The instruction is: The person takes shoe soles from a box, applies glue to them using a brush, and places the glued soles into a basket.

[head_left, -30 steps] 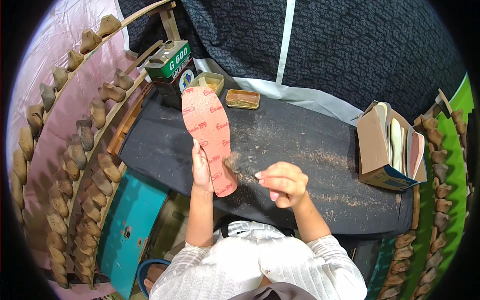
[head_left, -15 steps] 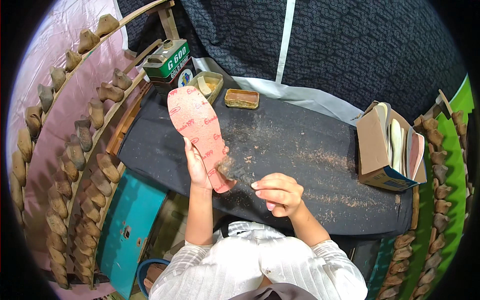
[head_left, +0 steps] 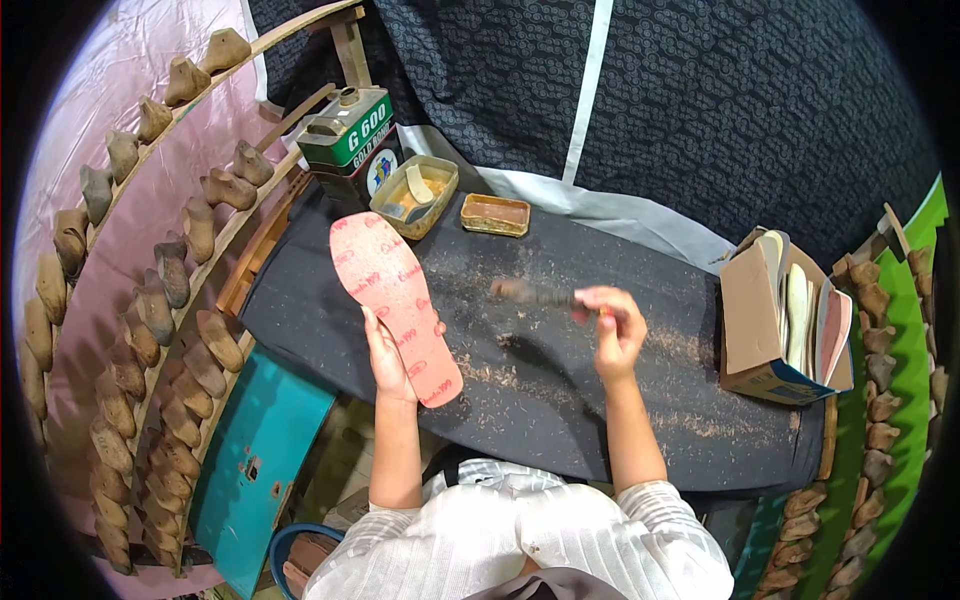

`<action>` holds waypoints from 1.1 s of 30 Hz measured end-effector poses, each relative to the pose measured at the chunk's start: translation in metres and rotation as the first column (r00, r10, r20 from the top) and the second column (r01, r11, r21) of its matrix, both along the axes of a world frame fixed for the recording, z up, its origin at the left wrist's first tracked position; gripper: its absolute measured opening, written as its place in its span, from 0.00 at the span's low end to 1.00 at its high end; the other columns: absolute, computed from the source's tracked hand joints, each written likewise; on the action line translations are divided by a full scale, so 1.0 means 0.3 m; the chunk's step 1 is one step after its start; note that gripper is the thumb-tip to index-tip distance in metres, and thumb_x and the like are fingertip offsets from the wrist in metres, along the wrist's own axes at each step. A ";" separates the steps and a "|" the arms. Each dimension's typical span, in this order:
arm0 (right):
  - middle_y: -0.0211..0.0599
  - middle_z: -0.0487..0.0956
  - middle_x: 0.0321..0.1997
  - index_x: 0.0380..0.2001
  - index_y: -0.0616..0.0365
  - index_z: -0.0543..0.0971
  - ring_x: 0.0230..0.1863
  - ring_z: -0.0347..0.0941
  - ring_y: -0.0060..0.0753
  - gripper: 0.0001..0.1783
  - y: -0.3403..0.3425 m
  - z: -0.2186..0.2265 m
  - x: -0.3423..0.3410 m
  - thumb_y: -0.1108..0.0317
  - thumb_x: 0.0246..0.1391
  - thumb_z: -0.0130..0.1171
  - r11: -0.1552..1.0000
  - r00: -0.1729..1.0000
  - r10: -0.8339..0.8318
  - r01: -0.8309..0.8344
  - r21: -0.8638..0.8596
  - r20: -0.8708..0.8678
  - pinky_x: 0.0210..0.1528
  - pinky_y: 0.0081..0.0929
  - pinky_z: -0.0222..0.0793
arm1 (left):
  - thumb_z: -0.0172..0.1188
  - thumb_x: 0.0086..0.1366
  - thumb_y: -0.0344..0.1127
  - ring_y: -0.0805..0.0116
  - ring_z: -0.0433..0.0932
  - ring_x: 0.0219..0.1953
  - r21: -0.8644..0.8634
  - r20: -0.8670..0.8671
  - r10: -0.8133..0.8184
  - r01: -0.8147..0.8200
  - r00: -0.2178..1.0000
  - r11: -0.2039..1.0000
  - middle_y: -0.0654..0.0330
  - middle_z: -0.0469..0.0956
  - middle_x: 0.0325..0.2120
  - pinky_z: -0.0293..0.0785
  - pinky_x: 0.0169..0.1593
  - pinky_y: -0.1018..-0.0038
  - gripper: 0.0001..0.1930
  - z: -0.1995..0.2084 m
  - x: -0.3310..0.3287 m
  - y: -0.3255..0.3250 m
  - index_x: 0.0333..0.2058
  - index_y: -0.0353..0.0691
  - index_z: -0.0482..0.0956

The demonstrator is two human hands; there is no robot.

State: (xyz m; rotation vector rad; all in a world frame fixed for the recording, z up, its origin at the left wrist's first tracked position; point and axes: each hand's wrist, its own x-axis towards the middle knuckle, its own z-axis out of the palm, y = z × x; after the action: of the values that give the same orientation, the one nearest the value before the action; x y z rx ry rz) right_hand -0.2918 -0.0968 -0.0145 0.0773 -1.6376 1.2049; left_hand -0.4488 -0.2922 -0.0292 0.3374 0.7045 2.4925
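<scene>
My left hand (head_left: 385,360) is closed around the lower side of a pink insole (head_left: 388,285), held up over the near left part of the table. Red marks cover the insole's face, and its rounded wide end points away from me. In my right hand (head_left: 614,325) is a thin dark brush (head_left: 540,294), blurred by motion. Its brownish tip points left, apart from the insole, and the fingers pinch its other end.
Pale shavings litter the black-covered table (head_left: 580,405). Toward the far left stand a green and black metal can (head_left: 350,140), a tub (head_left: 420,190) with a scraper and a shallow dish (head_left: 495,215). A cardboard box (head_left: 750,330) of insoles sits right. Racks of wooden shoe lasts (head_left: 150,305) flank the table.
The brush has left the insole's lower right edge and moved right and farther away with my right hand. The insole has come slightly lower in view, still in my left hand.
</scene>
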 end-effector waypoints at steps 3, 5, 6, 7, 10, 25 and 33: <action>0.39 0.77 0.40 0.38 0.64 0.74 0.39 0.74 0.28 0.12 0.086 -0.014 -0.150 0.65 0.62 0.47 0.997 0.992 -0.081 0.081 -0.002 0.093 0.41 0.25 0.72 | 0.35 0.68 0.58 0.65 0.75 0.28 -0.026 0.057 -0.012 0.013 0.998 1.000 0.58 0.75 0.34 0.75 0.32 0.68 0.26 -0.023 0.016 -0.004 0.50 0.42 0.66; 0.36 0.77 0.41 0.40 0.63 0.73 0.41 0.74 0.27 0.11 0.131 -0.035 -0.248 0.70 0.62 0.44 0.991 0.973 -0.118 0.126 -0.031 0.200 0.44 0.23 0.69 | 0.35 0.68 0.57 0.65 0.75 0.30 -0.025 0.060 -0.067 0.069 0.996 0.997 0.58 0.75 0.36 0.76 0.33 0.68 0.26 -0.053 0.024 -0.018 0.51 0.43 0.65; 0.37 0.77 0.40 0.41 0.63 0.73 0.41 0.73 0.26 0.10 0.163 -0.063 -0.302 0.69 0.62 0.45 0.989 0.969 -0.134 0.143 -0.030 0.207 0.45 0.22 0.68 | 0.35 0.68 0.57 0.65 0.75 0.30 -0.024 0.062 -0.056 0.058 0.997 0.998 0.58 0.75 0.36 0.76 0.33 0.68 0.26 -0.059 0.031 -0.021 0.51 0.43 0.65; 0.38 0.77 0.40 0.40 0.62 0.73 0.41 0.73 0.26 0.10 0.194 -0.092 -0.352 0.68 0.61 0.45 0.987 0.961 -0.154 0.158 0.002 0.228 0.45 0.23 0.68 | 0.35 0.68 0.57 0.65 0.75 0.30 -0.067 0.107 -0.043 0.051 0.993 0.996 0.59 0.75 0.36 0.74 0.33 0.67 0.26 -0.064 0.041 -0.022 0.50 0.44 0.66; 0.39 0.77 0.40 0.40 0.62 0.73 0.41 0.74 0.28 0.10 0.246 -0.150 -0.452 0.68 0.61 0.46 0.980 0.942 -0.196 0.180 0.083 0.271 0.44 0.24 0.68 | 0.34 0.68 0.57 0.65 0.74 0.31 -0.100 0.157 -0.024 0.040 0.987 0.994 0.59 0.75 0.36 0.73 0.33 0.67 0.25 -0.074 0.058 -0.040 0.50 0.45 0.67; 0.43 0.73 0.45 0.42 0.60 0.73 0.44 0.74 0.37 0.12 0.269 -0.218 -0.430 0.70 0.54 0.53 0.970 0.897 -0.229 0.179 0.164 0.379 0.47 0.30 0.69 | 0.33 0.68 0.58 0.65 0.76 0.32 -0.011 0.057 -0.037 0.038 0.998 0.999 0.57 0.75 0.38 0.76 0.36 0.69 0.28 -0.061 0.149 -0.126 0.52 0.42 0.66; 0.39 0.76 0.39 0.41 0.58 0.75 0.35 0.73 0.32 0.14 0.057 -0.031 -0.203 0.67 0.51 0.58 0.969 0.906 -0.204 0.133 0.207 0.371 0.42 0.28 0.69 | 0.34 0.68 0.60 0.63 0.78 0.33 -0.103 0.083 0.094 -0.085 0.992 0.991 0.56 0.76 0.37 0.78 0.36 0.68 0.29 -0.012 0.308 -0.087 0.52 0.42 0.67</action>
State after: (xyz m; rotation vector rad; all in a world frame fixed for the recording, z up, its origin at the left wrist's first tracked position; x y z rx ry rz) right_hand -0.3528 -0.0798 -0.0240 -0.2044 -2.0538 0.9792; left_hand -0.3562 -0.3184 -0.0329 0.1620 0.8210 2.5277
